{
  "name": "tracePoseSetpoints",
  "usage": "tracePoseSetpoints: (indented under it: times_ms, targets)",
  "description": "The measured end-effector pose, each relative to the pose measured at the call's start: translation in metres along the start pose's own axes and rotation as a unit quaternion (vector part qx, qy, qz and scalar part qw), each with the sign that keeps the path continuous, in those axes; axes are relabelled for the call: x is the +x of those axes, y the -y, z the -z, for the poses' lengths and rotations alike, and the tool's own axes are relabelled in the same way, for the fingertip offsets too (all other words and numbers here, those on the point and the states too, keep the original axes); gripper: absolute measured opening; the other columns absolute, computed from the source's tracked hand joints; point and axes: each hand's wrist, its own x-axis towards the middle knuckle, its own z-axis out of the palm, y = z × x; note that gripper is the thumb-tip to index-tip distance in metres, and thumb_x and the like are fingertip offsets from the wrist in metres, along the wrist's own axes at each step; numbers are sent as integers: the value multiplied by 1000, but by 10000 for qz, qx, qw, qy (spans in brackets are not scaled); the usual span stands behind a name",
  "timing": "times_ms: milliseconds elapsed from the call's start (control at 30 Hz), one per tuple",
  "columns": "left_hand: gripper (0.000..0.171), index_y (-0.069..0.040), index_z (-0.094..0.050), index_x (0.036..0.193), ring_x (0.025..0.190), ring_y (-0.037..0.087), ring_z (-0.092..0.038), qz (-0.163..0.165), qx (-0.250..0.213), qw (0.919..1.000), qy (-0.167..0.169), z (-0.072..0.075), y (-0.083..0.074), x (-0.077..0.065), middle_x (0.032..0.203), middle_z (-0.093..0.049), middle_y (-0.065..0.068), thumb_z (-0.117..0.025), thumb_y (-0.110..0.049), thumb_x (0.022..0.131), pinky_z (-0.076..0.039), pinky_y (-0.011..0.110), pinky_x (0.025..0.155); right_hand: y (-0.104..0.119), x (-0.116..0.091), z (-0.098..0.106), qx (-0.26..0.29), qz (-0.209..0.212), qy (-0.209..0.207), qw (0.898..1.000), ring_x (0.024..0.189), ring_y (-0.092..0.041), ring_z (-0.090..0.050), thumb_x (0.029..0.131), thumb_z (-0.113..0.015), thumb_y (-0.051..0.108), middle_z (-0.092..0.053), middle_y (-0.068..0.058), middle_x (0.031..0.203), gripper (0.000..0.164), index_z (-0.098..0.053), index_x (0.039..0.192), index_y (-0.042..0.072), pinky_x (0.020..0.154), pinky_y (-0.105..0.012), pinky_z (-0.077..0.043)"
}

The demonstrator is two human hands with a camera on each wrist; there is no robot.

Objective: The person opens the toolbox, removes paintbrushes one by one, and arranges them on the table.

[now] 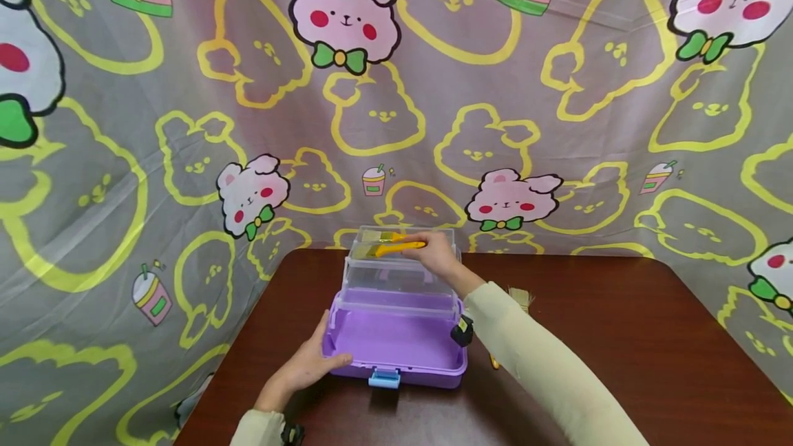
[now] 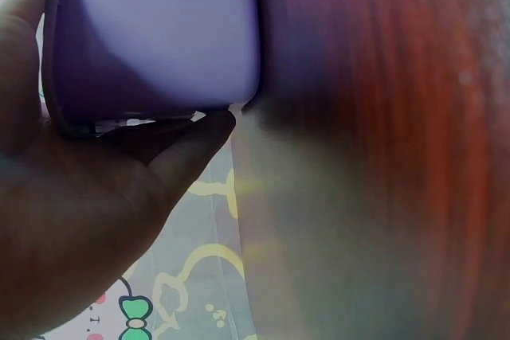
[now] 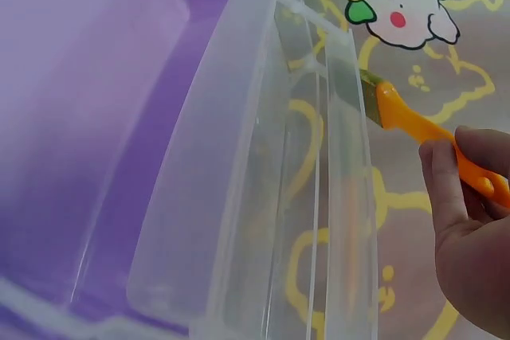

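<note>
A purple storage box (image 1: 396,339) with a blue latch (image 1: 384,378) stands open on the table, its clear trays (image 1: 399,274) raised at the back. My left hand (image 1: 308,363) grips the box's left front corner, thumb along the rim; the left wrist view shows the purple wall (image 2: 167,29) close up. Above the top tray, my right hand (image 1: 437,253) pinches a paintbrush (image 3: 414,125) by its orange handle, bristles pointing left and partly behind the tray wall. Another paintbrush (image 1: 390,236) lies at the top tray, its handle end hidden by the right hand.
A further brush lies on the table right of the box; its bristles (image 1: 520,296) and handle tip (image 1: 494,361) show around the right sleeve (image 1: 533,349). Brown wooden table (image 1: 619,336) extends to the right. A patterned cloth (image 1: 396,122) hangs behind and at the left.
</note>
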Motion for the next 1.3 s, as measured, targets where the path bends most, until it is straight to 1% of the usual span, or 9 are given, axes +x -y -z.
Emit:
tracePoseSetpoints:
  times_ms: [133, 233, 533, 700, 833, 1033, 1100, 1200, 1300]
  targets:
    - [109, 4, 0, 149, 129, 43, -34, 29, -30, 10000, 2, 1, 0, 1, 150, -17, 30, -77, -30, 79, -26, 57, 104, -3, -6, 11, 85, 128, 61, 9999, 80, -18, -62, 82, -73, 6, -66, -15, 107, 31, -69, 112, 0, 66, -25, -49]
    - [109, 4, 0, 149, 131, 43, -32, 35, -16, 10000, 27, 1, 0, 1, 151, -15, 30, -77, -30, 80, -26, 57, 104, -6, -10, 22, 228, 79, 77, 9997, 84, -20, -62, 82, -73, 7, -65, -13, 111, 31, -69, 112, 1, 69, -27, -51]
    - [109, 4, 0, 149, 128, 43, -36, 85, -51, 10000, 6, 1, -2, -3, 149, -19, 32, -77, -28, 79, -27, 57, 103, -14, -26, 61, 440, -277, 209, 9984, 90, -23, -61, 85, -71, 10, -61, -12, 122, 33, -67, 117, 5, 84, -39, -51]
    - [109, 3, 0, 149, 128, 43, -36, 143, -50, 9999, 6, 0, -3, -2, 149, -20, 30, -77, -30, 79, -27, 58, 103, -20, -41, 86, 464, -329, 255, 9981, 95, -27, -59, 86, -71, 16, -59, -14, 121, 36, -66, 120, 5, 83, -33, -50]
    - [109, 3, 0, 149, 128, 43, -35, 125, -95, 9999, 13, 1, -3, -3, 150, -19, 30, -77, -29, 79, -27, 58, 103, -27, -52, 105, 621, -280, 172, 9975, 97, -24, -59, 85, -71, 14, -57, -15, 124, 36, -65, 119, 2, 82, -27, -50]
    - [108, 4, 0, 149, 129, 43, -35, 27, -124, 9999, 14, 1, -4, -4, 150, -17, 31, -77, -26, 79, -27, 58, 103, -39, -68, 134, 1235, -319, 150, 9917, 94, -16, -62, 86, -70, 9, -55, -17, 125, 42, -58, 122, -9, 87, -34, -50]
    - [108, 4, 0, 149, 129, 43, -35, 24, -117, 9999, 9, 1, -5, -4, 150, -18, 31, -77, -26, 80, -27, 58, 103, -44, -75, 145, 1391, -326, 173, 9896, 93, -15, -62, 86, -70, 10, -54, -15, 121, 44, -56, 122, -11, 87, -34, -50]
    - [107, 4, 0, 149, 129, 43, -34, 9, -115, 9999, 12, 1, -4, -3, 150, -18, 31, -77, -26, 80, -26, 58, 103, -53, -87, 161, 1550, -359, 205, 9870, 91, -15, -63, 87, -69, 10, -57, -9, 114, 44, -55, 122, -12, 83, -27, -51]
    - [107, 4, 1, 149, 129, 43, -33, 16, -118, 9999, 32, 1, -2, -2, 150, -17, 31, -76, -26, 80, -26, 58, 104, -63, -99, 177, 1708, -428, 183, 9842, 90, -14, -63, 87, -69, 8, -62, -2, 106, 36, -60, 118, -9, 80, -24, -51]
